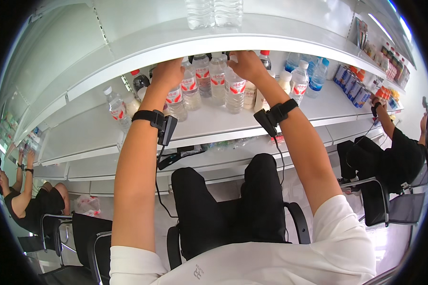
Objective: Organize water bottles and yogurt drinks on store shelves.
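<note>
On the middle shelf (210,123), clear plastic water bottles with white caps and red-and-white labels stand upright in a cluster. My right hand (248,66) reaches under the upper shelf and grips the top of the front water bottle (235,91), thumb and fingers around its cap. My left hand (167,74) is at the top of another water bottle (176,105) on the cluster's left side. It covers that bottle's neck, and its fingertips are partly hidden, so its grip is unclear. Between the hands stand more water bottles (217,80).
The upper shelf's front edge (214,44) overhangs both hands. Dark-drink bottles (140,81), blue-capped bottles (319,78) and blue cans (353,89) share the middle shelf. Cables hang from my wristbands. People sit at the left (25,199) and right (399,156).
</note>
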Demonstrator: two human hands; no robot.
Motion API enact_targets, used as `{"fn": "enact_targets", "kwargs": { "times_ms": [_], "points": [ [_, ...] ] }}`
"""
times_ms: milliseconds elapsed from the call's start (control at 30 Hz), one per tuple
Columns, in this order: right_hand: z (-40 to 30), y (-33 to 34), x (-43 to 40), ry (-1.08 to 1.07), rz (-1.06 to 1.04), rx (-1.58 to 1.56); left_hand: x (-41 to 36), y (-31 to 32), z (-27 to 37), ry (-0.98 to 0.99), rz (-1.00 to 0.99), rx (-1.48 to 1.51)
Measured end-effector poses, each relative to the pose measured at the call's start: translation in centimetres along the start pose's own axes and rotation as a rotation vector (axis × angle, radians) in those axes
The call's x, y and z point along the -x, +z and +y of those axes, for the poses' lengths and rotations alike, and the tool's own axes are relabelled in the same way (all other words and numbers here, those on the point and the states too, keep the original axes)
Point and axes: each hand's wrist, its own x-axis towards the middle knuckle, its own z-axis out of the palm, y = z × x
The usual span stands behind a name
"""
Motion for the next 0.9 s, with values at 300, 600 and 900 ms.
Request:
{"fn": "enact_targets", "kwargs": {
  "times_ms": [300,600,900],
  "points": [
    [-0.4,-0.2,-0.3,0.011,0.033,0.069,-0.4,-0.3,-0.5,0.008,0.0,-0.007],
    [-6.6,-3.5,7.5,-0.265,0.269,-0.045,8.7,-5.5,5.5,0.248,0.282,0.186],
    [-9.8,-14.2,3.2,-0.128,0.573,-0.675,5.3,-16.3,7.2,0.07,0.508,0.855]
  ]
}}
